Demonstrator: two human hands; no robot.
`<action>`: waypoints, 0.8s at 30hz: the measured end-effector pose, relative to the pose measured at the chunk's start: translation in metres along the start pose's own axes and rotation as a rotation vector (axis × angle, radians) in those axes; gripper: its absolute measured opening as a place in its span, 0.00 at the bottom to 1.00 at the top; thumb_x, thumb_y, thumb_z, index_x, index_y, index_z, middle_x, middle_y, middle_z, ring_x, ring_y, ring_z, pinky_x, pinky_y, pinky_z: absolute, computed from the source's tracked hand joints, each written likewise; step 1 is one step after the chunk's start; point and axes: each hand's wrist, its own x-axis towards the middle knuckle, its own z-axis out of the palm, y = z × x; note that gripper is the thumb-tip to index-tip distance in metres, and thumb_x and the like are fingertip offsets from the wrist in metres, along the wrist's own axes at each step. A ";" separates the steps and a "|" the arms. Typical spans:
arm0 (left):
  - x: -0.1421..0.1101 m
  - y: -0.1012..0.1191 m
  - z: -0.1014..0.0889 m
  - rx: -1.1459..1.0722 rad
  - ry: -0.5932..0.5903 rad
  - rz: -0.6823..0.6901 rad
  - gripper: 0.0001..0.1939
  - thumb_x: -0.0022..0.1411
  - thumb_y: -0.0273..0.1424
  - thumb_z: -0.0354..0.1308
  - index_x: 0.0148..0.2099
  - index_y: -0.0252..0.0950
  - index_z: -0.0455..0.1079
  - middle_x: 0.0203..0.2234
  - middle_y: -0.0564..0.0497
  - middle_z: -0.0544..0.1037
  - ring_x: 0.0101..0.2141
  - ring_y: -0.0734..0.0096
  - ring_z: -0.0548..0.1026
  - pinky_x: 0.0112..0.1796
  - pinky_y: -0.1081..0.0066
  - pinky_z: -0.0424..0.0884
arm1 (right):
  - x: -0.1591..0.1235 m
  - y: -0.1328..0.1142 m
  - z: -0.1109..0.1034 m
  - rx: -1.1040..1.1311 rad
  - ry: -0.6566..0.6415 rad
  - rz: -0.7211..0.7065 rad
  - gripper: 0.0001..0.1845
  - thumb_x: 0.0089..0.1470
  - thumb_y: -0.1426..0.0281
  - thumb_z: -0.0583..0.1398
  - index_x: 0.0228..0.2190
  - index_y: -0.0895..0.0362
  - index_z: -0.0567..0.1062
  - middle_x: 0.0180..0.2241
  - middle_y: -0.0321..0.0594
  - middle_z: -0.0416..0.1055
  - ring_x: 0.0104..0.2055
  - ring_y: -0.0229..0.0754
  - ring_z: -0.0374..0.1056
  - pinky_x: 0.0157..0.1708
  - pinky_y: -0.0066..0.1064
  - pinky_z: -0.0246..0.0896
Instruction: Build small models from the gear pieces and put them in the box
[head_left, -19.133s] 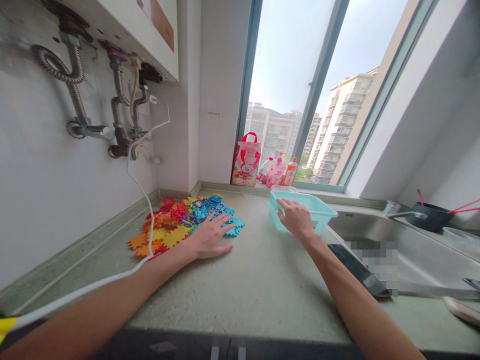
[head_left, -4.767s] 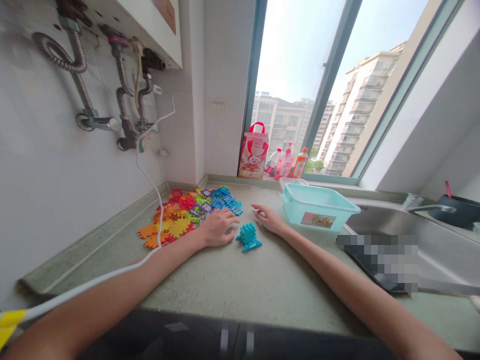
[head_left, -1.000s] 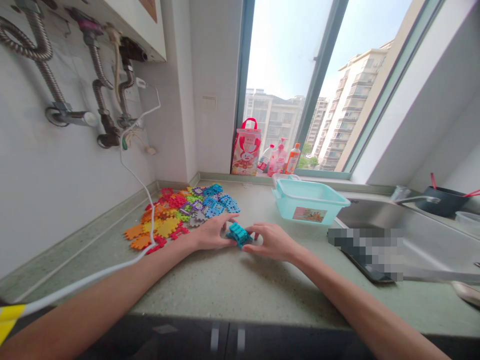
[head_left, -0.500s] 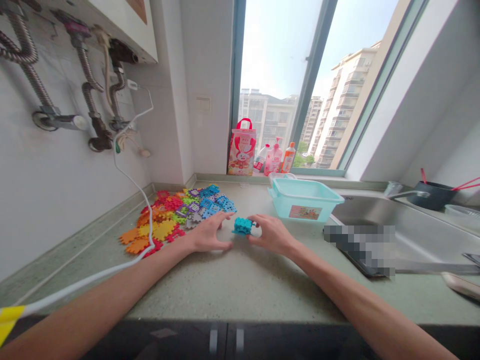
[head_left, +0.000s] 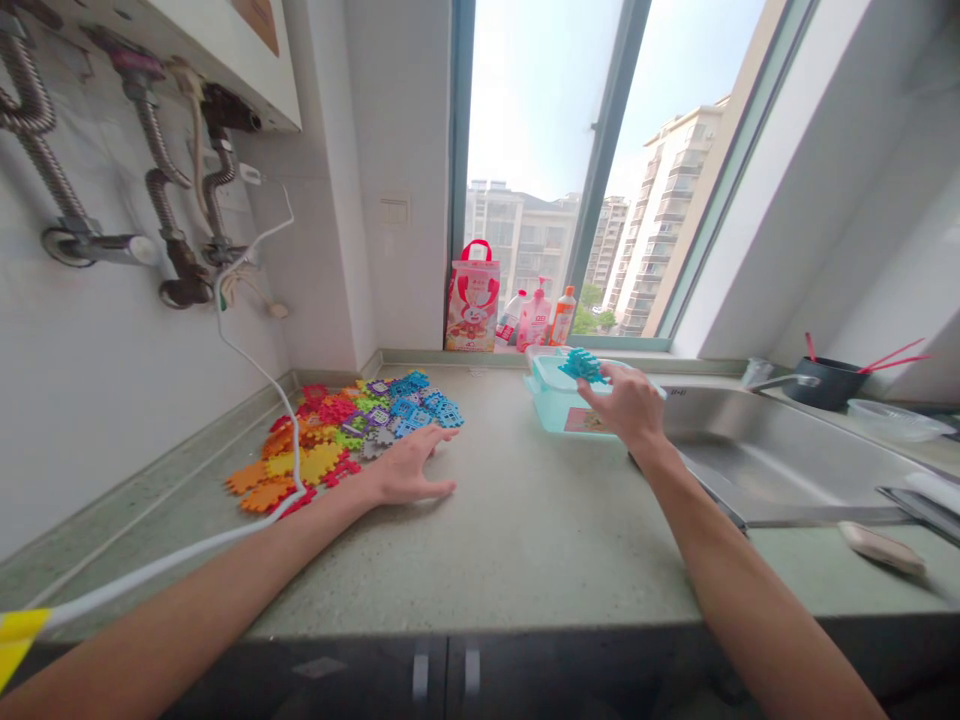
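My right hand (head_left: 628, 402) grips a small stack of teal toothed plastic building pieces (head_left: 583, 366) between thumb and fingers. It holds them in front of and above a pale turquoise plastic bin (head_left: 551, 405), whose right part the hand hides. On the left, my left hand (head_left: 414, 465) rests by the counter with its fingers spread and nothing in them. Beside that hand lies a heap of gear-edged plastic pieces (head_left: 334, 425) in red, orange, yellow, green, purple, grey and blue.
A white cable (head_left: 294, 430) runs over the heap. At the right are a steel sink (head_left: 780, 450), a dark pot (head_left: 832, 383) and a pale oblong object (head_left: 881, 548). A pink package (head_left: 472, 305) and bottles (head_left: 534, 320) stand on the windowsill.
My right hand has lifted the teal pieces off the counter and carried them right and away from me to the bin. My left hand stays nearly where it was, still spread.
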 end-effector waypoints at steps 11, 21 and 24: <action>-0.001 -0.002 -0.001 0.000 0.001 -0.006 0.41 0.57 0.40 0.70 0.70 0.39 0.64 0.57 0.41 0.74 0.45 0.58 0.76 0.56 0.57 0.72 | -0.003 0.002 0.012 -0.036 -0.185 0.095 0.27 0.64 0.52 0.58 0.54 0.56 0.81 0.50 0.51 0.81 0.51 0.58 0.74 0.51 0.46 0.61; -0.004 -0.001 0.002 0.201 -0.029 0.046 0.32 0.67 0.40 0.62 0.70 0.39 0.64 0.59 0.39 0.74 0.59 0.50 0.72 0.61 0.54 0.66 | -0.003 -0.001 0.014 -0.041 -0.256 0.121 0.24 0.65 0.51 0.57 0.48 0.53 0.83 0.45 0.51 0.82 0.49 0.59 0.75 0.52 0.48 0.57; -0.005 0.005 0.000 0.297 -0.014 0.068 0.30 0.68 0.41 0.60 0.69 0.40 0.66 0.60 0.39 0.74 0.59 0.48 0.72 0.60 0.51 0.65 | -0.003 -0.001 0.012 0.000 -0.252 0.111 0.25 0.65 0.50 0.57 0.49 0.53 0.83 0.43 0.49 0.83 0.47 0.59 0.76 0.51 0.48 0.57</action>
